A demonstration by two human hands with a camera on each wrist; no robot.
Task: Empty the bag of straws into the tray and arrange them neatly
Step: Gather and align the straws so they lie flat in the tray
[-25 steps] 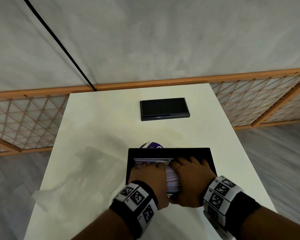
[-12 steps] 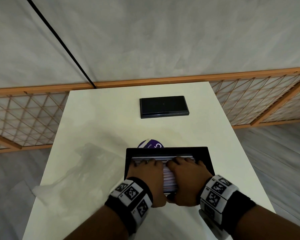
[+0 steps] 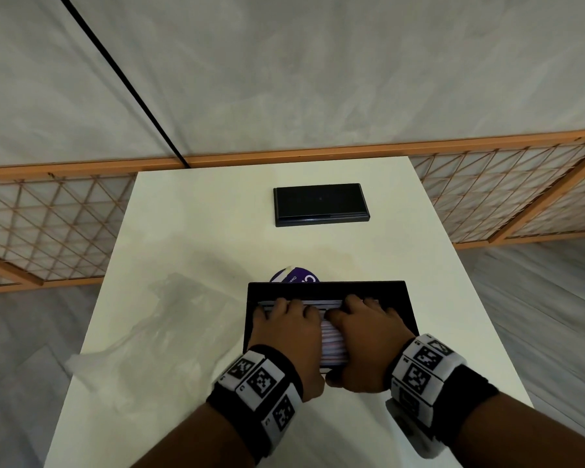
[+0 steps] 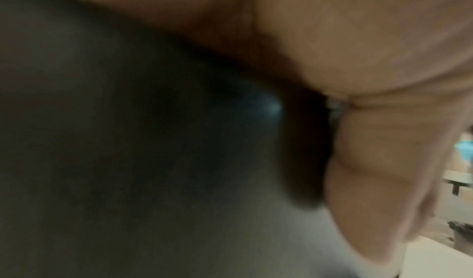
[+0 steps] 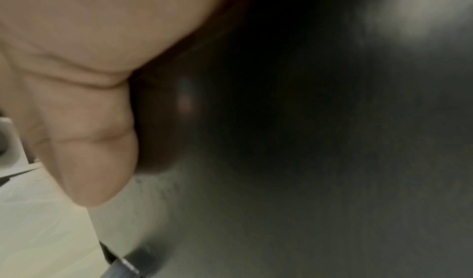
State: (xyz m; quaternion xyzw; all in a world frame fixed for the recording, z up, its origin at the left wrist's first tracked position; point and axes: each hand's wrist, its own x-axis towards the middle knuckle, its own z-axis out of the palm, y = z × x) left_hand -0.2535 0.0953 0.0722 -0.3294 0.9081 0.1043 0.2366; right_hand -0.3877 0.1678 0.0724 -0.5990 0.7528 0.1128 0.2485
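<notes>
The straws [image 3: 333,336] are lying in the black tray [image 3: 326,287] near the table's [image 3: 196,231] near edge, pressed under the flat left hand [image 3: 286,327] and right hand [image 3: 365,332]; nothing is gripped. Light, slippery straws are judged best squared from their ends. The emptied bag [image 3: 163,319] is left on the tray's left.

A black band [image 3: 471,393] is worn on the right wrist [image 3: 429,376], and another black band [image 3: 232,413] is worn on the left wrist [image 3: 260,386]. A white strap with black square code marks is wrapped over each band. About 3 marks can be seen on each strap. Small letters are printed beside some marks. The forearms are bare, with no sleeves seen. In both wrist views, only blurred bare fingers are shown.
</notes>
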